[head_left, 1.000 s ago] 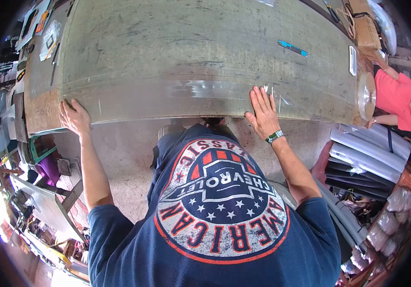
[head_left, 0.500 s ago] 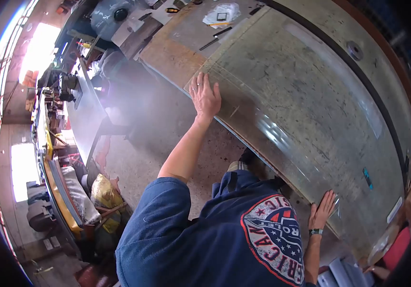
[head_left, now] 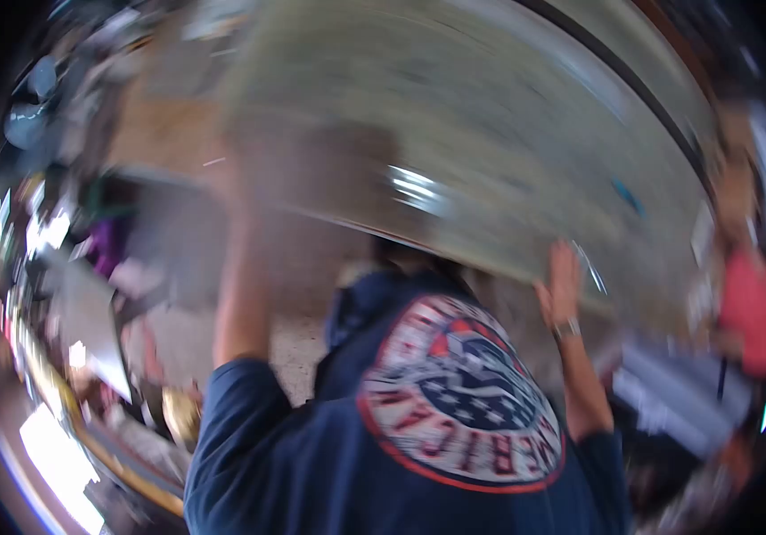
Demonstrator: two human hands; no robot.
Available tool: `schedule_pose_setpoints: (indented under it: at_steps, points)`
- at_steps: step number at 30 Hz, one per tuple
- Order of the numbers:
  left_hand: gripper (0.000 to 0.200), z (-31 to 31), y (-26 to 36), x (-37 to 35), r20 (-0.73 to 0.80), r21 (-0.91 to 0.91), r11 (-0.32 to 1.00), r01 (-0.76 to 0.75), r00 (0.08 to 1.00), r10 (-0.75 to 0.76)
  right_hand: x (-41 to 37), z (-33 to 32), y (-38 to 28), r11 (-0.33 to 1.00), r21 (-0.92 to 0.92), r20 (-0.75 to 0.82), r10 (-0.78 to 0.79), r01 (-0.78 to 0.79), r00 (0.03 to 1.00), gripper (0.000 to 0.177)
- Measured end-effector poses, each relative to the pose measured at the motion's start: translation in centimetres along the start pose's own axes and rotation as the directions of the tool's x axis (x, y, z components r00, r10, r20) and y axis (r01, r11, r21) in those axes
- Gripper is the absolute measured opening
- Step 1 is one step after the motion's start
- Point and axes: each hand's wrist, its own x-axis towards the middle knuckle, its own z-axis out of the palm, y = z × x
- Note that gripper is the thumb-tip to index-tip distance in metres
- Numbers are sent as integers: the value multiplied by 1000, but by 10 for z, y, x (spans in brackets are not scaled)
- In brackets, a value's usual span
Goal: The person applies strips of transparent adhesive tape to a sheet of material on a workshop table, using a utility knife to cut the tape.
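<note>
A large worktable with a worn, greenish translucent top (head_left: 490, 116) spans the front of the view. Along its near edge lies a clear, glossy sheet (head_left: 416, 190) that reflects light. My right hand (head_left: 563, 285) rests palm down near the sheet's right end, fingers stretched out and holding nothing I can see. My left hand (head_left: 229, 174) is at the left end of the near edge, smeared by motion, so its fingers cannot be made out.
A small teal tool (head_left: 628, 196) lies on the tabletop at right. A dark strip (head_left: 610, 58) crosses the far side. A person in a red shirt (head_left: 753, 308) stands at the right. Grey-blue rolls or panels (head_left: 677, 392) are below. A yellow bag (head_left: 180, 415) sits at lower left.
The view has swung, so the table and both hands appear shifted left, and the right hand higher. The person in red shows more fully. Both hands stay by the table's near edge.
</note>
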Motion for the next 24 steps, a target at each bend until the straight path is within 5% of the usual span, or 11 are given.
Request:
schedule_pose_setpoints:
  at_steps: [8,12,14,16,18,21,24]
  points:
    - [61,33,-48,5,225,-52,991,121,969,-106,-4,17,6,999,-50,-132,-24,17,991,81]
    - [57,-2,26,10,55,51,992,117,991,-120,-17,16,17,1000,-27,-175,-6,1,984,84]
    - [51,-5,89,17,122,-341,928,-151,972,203,-18,15,18,1000,-15,-169,-7,4,986,85]
    - [42,-46,204,7,266,-563,764,-315,807,528,-20,18,19,1000,2,-179,0,0,984,84]
    - [41,-56,292,-6,211,-835,408,-370,469,858,-17,19,20,1000,7,-196,-5,6,981,83]
    - [46,-49,384,-40,130,-946,149,-289,83,988,-19,20,21,1000,5,-221,-10,11,975,82]
    - [41,-29,428,-55,62,-958,28,-285,-110,992,-19,19,21,1000,17,-247,-15,20,969,81]
